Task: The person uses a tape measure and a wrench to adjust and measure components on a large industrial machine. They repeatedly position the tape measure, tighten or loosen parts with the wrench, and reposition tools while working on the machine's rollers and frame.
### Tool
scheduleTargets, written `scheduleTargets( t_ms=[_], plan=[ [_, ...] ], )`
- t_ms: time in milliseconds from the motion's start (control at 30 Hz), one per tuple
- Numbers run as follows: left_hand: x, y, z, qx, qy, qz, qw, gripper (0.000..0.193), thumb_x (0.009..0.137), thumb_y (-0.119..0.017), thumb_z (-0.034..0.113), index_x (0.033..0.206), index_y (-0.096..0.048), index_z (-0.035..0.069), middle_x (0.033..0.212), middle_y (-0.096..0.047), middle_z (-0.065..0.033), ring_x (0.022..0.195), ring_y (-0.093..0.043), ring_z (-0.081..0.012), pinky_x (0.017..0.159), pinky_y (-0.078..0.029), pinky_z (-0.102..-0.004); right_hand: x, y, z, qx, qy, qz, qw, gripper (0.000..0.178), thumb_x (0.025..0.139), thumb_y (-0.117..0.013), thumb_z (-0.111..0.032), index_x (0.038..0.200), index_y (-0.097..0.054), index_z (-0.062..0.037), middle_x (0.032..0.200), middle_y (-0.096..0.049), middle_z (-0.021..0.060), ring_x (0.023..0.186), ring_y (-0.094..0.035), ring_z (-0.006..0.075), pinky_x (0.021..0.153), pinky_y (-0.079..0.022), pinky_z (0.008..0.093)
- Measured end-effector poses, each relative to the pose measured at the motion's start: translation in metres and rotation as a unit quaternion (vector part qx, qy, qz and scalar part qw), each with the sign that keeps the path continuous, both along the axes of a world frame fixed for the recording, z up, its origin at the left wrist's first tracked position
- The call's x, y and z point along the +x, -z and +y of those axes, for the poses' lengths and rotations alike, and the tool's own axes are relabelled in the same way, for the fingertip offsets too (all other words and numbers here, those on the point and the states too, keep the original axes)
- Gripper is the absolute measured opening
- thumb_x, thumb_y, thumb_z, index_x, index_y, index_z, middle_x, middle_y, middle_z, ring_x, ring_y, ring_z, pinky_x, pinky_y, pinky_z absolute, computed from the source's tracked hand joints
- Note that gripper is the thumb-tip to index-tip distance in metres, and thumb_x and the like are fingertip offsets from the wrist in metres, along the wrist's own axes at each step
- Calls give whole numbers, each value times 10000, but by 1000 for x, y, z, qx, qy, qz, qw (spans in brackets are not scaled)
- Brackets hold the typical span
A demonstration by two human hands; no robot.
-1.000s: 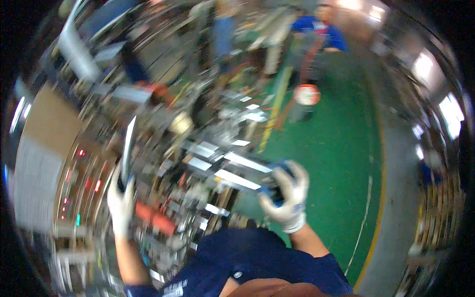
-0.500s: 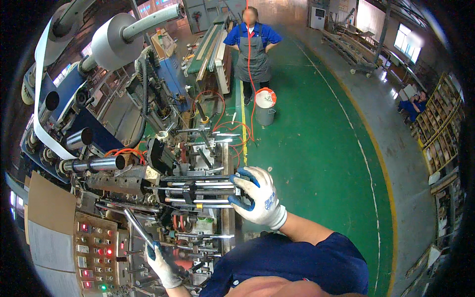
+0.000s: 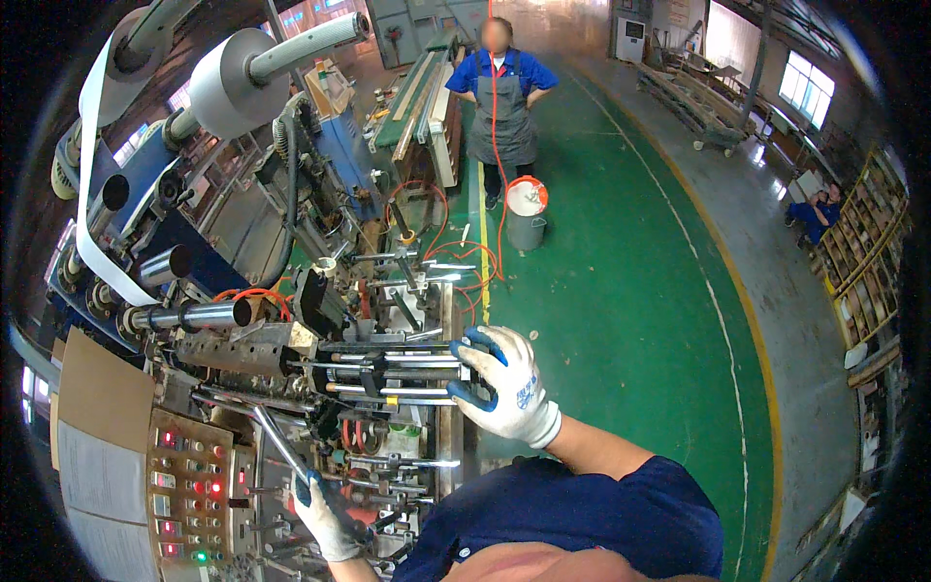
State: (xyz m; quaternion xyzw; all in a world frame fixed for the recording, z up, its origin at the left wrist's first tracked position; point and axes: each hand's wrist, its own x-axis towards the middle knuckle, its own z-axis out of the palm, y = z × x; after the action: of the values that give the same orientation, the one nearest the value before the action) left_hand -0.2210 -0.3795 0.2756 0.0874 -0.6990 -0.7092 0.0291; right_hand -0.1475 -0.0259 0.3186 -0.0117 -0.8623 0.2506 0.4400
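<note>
My left hand [image 3: 328,519], in a white glove with blue fingertips, is closed round the lower end of a slanted metal bar [image 3: 279,440]. The bar's upper end points toward the machine's control panel side. My right hand [image 3: 506,381], gloved the same way, curls thumb and fingers over the outer end of a rod assembly [image 3: 407,375]. That assembly is several parallel metal rods with a black clamp [image 3: 372,374] across them. What lies inside my right palm is partly hidden.
A control panel [image 3: 191,495] with lit buttons stands at the lower left. White strip runs off a large roll [image 3: 228,85] at upper left. A person [image 3: 502,107] in a grey apron stands ahead by a bucket [image 3: 525,231]. A red hose [image 3: 497,145] hangs down there.
The view has shifted slightly, moving the background a little to the right. Both hands keep their grip on the bar and the rod assembly.
</note>
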Motion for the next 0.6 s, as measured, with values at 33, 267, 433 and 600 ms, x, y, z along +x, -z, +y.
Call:
scheduleTargets(
  t_ms=[33,267,433,600],
  plan=[
    [-2,7,-6,23,13,0,1000,256,1033,-633,167,1252,-586,41,783,-530,27,590,-473,-72,493,-378,-240,0,1,1,2,1,-3,1000,593,752,-855,-293,1270,-659,-80,1323,-575,201,1243,-538,417,1083,-411,534],
    [-3,16,-10,19,8,7,1000,280,1035,-632,178,1271,-572,39,805,-535,14,626,-506,-82,508,-409,-238,-2,2,2,1,-3,0,1000,597,752,-853,-293,1275,-657,-82,1325,-576,196,1253,-531,409,1083,-408,531],
    [-8,30,-21,19,13,28,999,350,1032,-634,176,1336,-550,24,845,-545,5,684,-555,-100,539,-451,-238,0,-4,0,0,1,13,1000,575,716,-868,-219,1237,-680,-66,1286,-615,201,1195,-579,416,1042,-455,522],
    [-5,26,-17,27,17,18,999,379,1029,-628,159,1368,-535,19,860,-549,1,679,-553,-106,537,-444,-249,-1,1,1,0,-5,5,1000,590,739,-856,-274,1259,-662,-75,1303,-592,198,1232,-549,407,1071,-422,526]
  ],
)
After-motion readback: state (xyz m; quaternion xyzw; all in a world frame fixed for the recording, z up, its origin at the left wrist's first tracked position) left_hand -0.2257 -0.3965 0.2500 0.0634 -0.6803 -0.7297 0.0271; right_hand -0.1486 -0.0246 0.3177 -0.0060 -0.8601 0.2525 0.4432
